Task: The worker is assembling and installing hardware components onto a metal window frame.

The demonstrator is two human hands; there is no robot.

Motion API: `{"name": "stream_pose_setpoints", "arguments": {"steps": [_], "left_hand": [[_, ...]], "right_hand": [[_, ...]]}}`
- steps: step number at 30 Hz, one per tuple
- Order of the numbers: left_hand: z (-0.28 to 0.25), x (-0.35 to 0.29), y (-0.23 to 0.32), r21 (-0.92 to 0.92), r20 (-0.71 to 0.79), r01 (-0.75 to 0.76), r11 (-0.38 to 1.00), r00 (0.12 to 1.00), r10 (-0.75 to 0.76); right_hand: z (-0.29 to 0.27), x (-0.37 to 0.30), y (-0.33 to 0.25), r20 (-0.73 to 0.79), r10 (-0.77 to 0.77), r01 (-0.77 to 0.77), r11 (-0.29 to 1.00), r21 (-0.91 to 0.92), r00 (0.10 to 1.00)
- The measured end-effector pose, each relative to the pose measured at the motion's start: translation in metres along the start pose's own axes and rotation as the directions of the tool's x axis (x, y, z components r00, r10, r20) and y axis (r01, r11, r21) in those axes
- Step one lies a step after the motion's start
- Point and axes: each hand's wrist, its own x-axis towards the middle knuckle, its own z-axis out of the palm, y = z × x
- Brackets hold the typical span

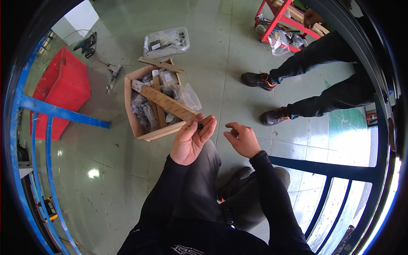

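My left hand (190,142) is turned palm up above my knee. Its thumb and fingers close around a small dark piece (200,126), too small to identify. To its right hovers my right hand (245,141), thumb and index finger curled but apart; a dark spot between them may be only shadow. Just beyond my left hand stands an open cardboard box (131,108) full of clear plastic bags of parts. A long brown cardboard-like strip (168,101) lies across it, its near end close to my left fingers.
A clear plastic tub (168,53) of bagged parts sits behind the box. At left are a red bin (70,83), a power drill (88,45), another tool (114,71) and a blue metal frame (68,111). Another person's shoes (274,116) and a red shelf cart (272,23) are at right.
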Motion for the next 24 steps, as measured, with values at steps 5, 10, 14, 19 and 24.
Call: {"name": "stream_pose_setpoints", "arguments": {"steps": [5,10,14,19,24], "left_hand": [[0.031,0.003,-0.008,0.079,0.081,0.037,0.996,0.996,-0.043],[0.043,0.004,-0.008,0.130,0.123,0.021,0.991,0.992,-0.037],[0.045,0.005,-0.006,0.148,0.126,-0.013,0.989,0.992,-0.006],[0.039,0.013,-0.012,0.133,0.112,-0.048,0.990,0.993,0.034],[0.021,0.036,-0.035,-0.017,0.087,-0.001,1.000,0.996,0.002]], "right_hand": [[-0.006,-0.002,0.007,-0.023,0.005,-0.005,1.000,0.004,1.000],[-0.009,0.000,0.006,-0.031,0.014,-0.014,1.000,-0.010,0.999],[-0.006,0.003,0.003,-0.052,0.008,-0.007,1.000,0.020,0.999],[-0.012,0.001,-0.014,-0.267,-0.048,0.080,0.991,0.110,0.962],[-0.021,-0.012,-0.020,-0.583,0.011,0.133,0.970,0.204,0.812]]}}
